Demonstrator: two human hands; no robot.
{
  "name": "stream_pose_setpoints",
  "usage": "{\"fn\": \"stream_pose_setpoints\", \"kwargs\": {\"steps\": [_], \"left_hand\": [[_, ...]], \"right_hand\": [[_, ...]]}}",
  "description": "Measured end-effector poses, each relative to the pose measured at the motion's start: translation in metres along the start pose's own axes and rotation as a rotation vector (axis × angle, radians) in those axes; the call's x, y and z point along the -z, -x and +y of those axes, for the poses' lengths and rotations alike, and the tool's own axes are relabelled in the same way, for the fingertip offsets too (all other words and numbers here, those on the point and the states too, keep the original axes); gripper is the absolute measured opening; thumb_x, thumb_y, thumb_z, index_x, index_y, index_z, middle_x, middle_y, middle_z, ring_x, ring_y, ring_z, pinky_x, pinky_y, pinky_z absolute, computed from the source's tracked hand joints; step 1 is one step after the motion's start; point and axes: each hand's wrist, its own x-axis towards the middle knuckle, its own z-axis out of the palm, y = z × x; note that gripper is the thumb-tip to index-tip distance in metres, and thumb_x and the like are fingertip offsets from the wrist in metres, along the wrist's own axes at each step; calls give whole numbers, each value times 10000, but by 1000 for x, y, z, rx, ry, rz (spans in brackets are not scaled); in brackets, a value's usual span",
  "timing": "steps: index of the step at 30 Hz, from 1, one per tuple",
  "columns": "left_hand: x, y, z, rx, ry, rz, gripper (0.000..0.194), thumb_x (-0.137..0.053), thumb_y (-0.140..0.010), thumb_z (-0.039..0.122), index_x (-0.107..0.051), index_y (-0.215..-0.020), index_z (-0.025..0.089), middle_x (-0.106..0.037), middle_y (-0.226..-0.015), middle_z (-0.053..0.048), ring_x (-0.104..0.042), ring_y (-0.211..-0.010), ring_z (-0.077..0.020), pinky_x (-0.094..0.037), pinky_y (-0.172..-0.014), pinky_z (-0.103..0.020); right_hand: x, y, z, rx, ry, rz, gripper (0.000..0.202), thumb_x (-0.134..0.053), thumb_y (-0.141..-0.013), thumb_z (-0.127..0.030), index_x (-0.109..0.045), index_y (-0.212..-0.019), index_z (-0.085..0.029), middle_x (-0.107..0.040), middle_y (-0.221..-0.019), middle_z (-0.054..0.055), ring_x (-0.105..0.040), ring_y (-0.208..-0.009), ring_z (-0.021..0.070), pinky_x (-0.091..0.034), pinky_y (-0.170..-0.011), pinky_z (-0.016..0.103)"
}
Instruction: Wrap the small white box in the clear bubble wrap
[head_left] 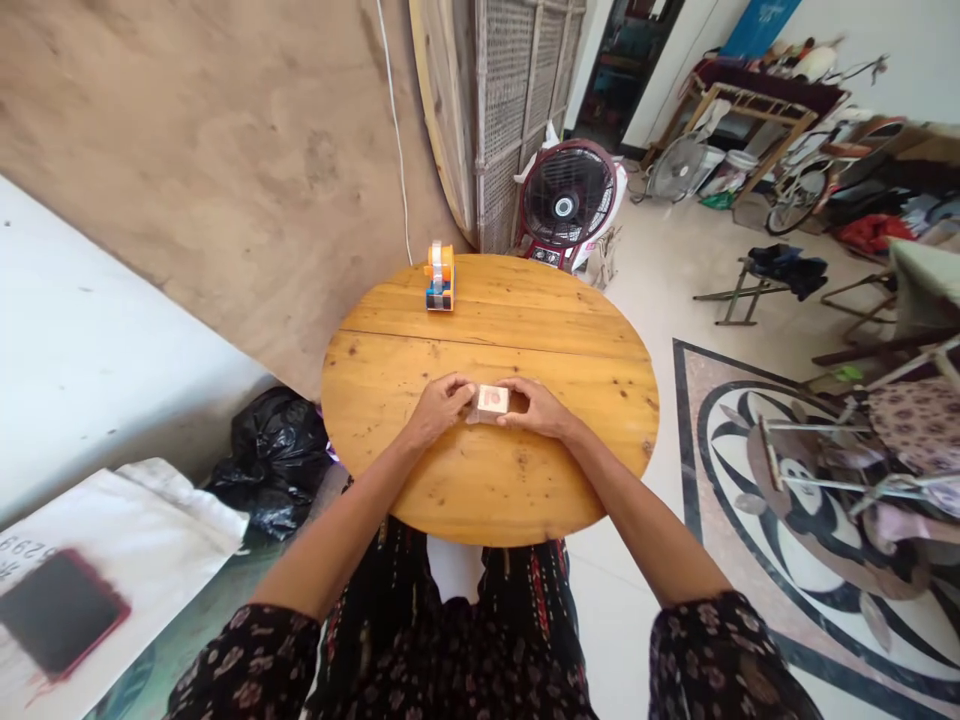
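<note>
A small white box point(493, 399) with a reddish print on its top lies near the middle of the round wooden table point(480, 480). Something clear, like plastic film point(473, 412), shows at its left end. My right hand point(538, 408) grips the box's right end between thumb and fingers. At the other end, the thumb and fingers of my left hand point(444, 408) are pinched together against the film and the box edge. Beyond both hands, a blue and orange tape dispenser point(440, 278) stands close to the far left edge.
Behind the table stands a dark red fan point(568, 200). Wooden board point(225, 150) leans at the left, above a black plastic bag point(270, 460) and a white sack point(150, 530) bearing a dark tablet-like device point(61, 612). A folding stool point(750, 285) is at the right.
</note>
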Motion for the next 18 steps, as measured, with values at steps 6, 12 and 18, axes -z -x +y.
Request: {"fn": "stream_pose_setpoints", "kwargs": {"steps": [6, 12, 18], "left_hand": [[-15, 6, -3, -9, 44, 111, 287, -617, -704, 383, -632, -845, 134, -571, -595, 27, -472, -489, -88, -386, -482, -211], [-9, -3, 1, 9, 30, -37, 332, -623, -688, 351, -663, -912, 110, -539, -550, 41, -407, -423, -67, -321, -428, -199], [1, -1, -5, -11, -5, -147, 448, -672, -681, 358, -631, -1055, 112, -652, -840, -36, -580, -659, -119, -438, -574, -217]], "right_hand": [[-7, 4, -3, 6, 58, 30, 575, -764, -690, -468, -609, -1161, -176, -648, -1178, 125, -591, -1093, 272, -409, -974, 433], [-6, 2, -8, 6, 73, 38, 513, -766, -696, -393, -612, -1130, -167, -664, -1124, 111, -605, -1036, 263, -423, -939, 425], [-5, -5, -6, 88, 116, 22, 451, -779, -680, -390, -648, -1066, -197, -678, -1103, 101, -605, -1028, 270, -428, -918, 424]]}}
